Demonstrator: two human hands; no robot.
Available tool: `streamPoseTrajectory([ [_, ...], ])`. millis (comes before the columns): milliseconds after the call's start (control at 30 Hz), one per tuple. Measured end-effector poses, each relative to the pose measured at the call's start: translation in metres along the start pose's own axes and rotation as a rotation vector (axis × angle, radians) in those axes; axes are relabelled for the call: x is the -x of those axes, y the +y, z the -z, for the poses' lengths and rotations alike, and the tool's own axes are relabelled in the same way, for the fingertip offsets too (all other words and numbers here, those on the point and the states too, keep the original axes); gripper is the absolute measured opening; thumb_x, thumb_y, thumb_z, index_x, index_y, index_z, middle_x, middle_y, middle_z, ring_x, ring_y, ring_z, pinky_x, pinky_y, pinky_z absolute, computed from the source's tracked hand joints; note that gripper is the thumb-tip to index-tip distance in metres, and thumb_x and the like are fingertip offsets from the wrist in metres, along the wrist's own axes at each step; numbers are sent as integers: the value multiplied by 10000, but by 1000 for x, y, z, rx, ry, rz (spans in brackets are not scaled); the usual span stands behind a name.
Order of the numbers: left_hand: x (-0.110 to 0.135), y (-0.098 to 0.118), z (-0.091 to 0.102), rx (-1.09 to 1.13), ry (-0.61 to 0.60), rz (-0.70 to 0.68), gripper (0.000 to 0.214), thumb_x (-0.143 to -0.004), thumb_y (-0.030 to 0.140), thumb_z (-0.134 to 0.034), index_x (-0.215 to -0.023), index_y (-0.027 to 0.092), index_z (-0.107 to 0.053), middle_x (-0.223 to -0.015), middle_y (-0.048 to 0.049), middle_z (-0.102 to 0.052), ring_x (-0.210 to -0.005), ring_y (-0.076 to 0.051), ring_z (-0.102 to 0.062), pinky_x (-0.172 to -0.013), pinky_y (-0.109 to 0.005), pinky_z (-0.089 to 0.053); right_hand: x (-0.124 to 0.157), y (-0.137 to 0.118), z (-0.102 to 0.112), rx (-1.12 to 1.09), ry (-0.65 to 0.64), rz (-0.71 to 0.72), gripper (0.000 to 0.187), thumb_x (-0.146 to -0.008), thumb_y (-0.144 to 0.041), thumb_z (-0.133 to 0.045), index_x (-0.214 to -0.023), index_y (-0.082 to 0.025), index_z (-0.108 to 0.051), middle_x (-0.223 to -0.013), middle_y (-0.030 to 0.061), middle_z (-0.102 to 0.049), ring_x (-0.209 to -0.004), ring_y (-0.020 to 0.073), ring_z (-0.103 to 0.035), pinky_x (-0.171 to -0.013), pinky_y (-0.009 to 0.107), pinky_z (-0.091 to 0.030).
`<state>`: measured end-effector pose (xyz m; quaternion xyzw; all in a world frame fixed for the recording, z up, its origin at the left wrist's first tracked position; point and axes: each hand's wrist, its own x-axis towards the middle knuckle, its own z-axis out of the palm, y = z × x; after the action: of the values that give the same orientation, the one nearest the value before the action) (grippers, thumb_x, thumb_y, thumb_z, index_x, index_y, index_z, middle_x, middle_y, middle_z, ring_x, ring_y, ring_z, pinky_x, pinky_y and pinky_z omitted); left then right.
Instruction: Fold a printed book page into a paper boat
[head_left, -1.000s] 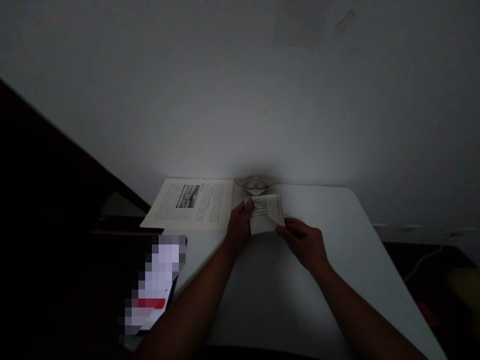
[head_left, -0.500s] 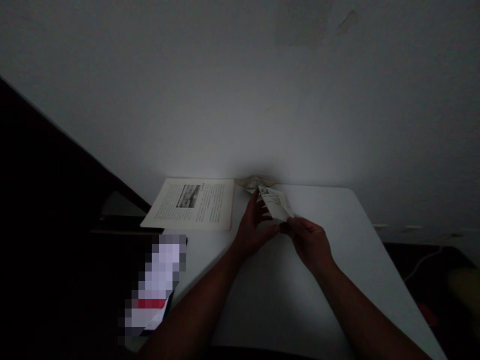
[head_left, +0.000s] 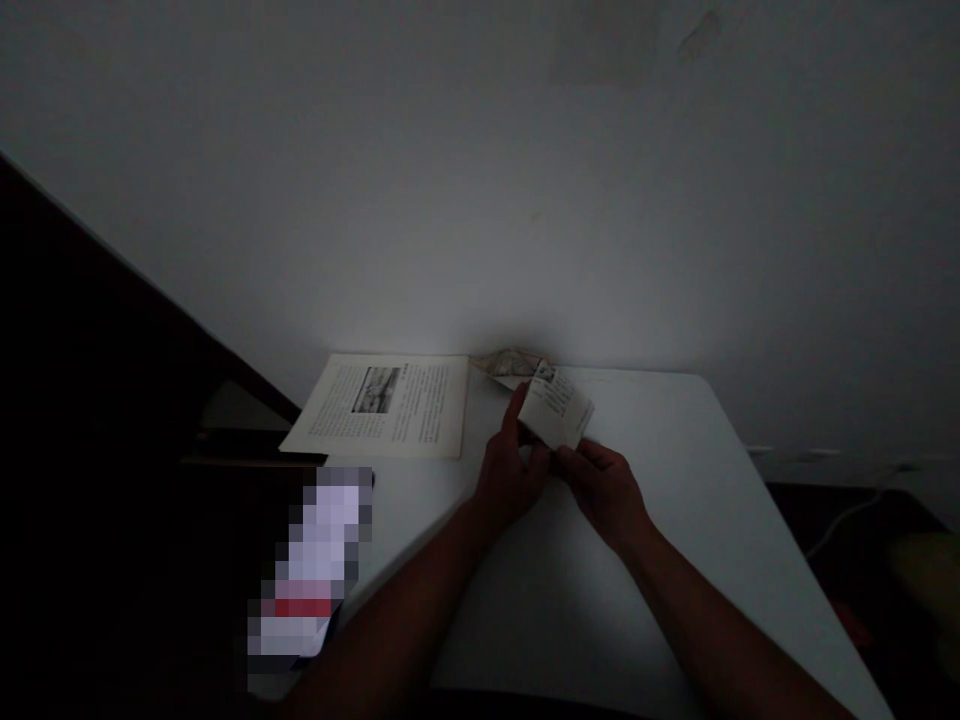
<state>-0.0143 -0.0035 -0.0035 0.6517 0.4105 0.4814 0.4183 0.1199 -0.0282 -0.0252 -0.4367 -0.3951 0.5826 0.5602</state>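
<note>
Fingers (head_left: 581, 467) of the right hand (head_left: 613, 495) pinch the lower corner of a folded printed paper (head_left: 559, 408), which tilts above the white bench (head_left: 652, 430). On its left side, the left hand (head_left: 508, 478) lies against it with the index finger pointing up along the edge; whether that hand grips it, I cannot tell. Just behind sits a second folded paper (head_left: 504, 364), near the wall (head_left: 480, 220). Farther left, a printed page (head_left: 409, 415) lies flat, and nearer, a phone (head_left: 319, 550) shows a lit, pixelated screen.
</note>
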Motion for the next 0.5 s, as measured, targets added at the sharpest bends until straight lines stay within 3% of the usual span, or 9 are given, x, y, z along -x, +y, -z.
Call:
streamPoseTrajectory([
  [233,-2,5,0,1,57,-24,630,-801,174,-490,-1403,194,-308,-1144,-93,-640,-958,-187,-634,-841,-305,-496,0,1,-1,-3,12,-16,324,-718,-419,-698,-921,-168,-715,-786,83,-724,-778,240,-674,-762,426,-535],
  [500,-2,2,5,-163,123,16,495,-847,245,-483,-1340,211,-446,-989,-74,-698,-788,-178,-660,-706,-262,-502,1,0,-1,-14,-68,-62,267,-717,-391,-708,-860,-167,-730,-807,82,-727,-763,219,-673,-802,416,-512],
])
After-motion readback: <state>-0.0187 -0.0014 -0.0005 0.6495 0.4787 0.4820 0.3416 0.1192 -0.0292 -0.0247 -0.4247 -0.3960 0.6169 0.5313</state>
